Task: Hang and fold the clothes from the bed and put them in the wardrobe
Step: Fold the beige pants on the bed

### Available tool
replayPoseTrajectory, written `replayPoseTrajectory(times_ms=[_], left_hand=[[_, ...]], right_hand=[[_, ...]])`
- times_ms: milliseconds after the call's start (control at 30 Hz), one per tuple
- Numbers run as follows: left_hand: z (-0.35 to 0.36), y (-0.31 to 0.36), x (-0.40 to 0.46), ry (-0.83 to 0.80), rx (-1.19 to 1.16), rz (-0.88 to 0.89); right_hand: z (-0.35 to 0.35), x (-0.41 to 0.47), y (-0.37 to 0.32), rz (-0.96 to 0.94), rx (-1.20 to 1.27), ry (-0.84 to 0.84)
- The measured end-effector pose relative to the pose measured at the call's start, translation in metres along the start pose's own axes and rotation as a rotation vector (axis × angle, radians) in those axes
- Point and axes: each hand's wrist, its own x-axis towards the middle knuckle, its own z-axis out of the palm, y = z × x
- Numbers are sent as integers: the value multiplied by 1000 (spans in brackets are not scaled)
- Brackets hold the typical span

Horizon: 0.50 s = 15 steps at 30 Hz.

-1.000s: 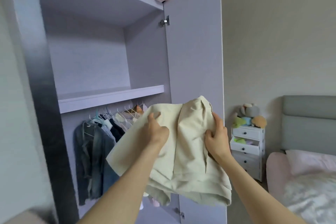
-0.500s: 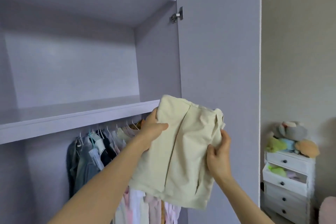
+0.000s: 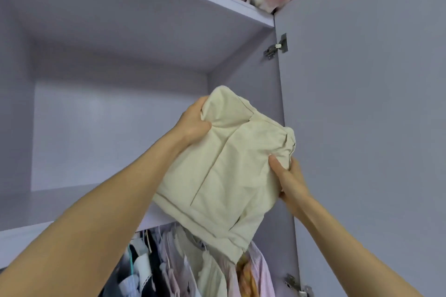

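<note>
Both hands hold a folded cream cotton garment (image 3: 226, 176) up before the pale lilac wardrobe shelf (image 3: 29, 202). The left hand (image 3: 193, 123) grips its top corner, the right hand (image 3: 289, 181) pinches its right edge; the shelf compartment behind lies open.

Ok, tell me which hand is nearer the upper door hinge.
Right. The right hand grips the cream garment almost below the hinge; the left hand grips its far corner, further left.
</note>
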Motion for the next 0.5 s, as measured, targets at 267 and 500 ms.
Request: replayPoseTrajectory(times_ms=[267,500], left_hand=[[-19,-71,113,260,-453,-203],[-14,-199,94,-138,369,-753]], right_hand=[[69,169,-53,-410,-326,74],[116,243,34,-59,-944,-422]])
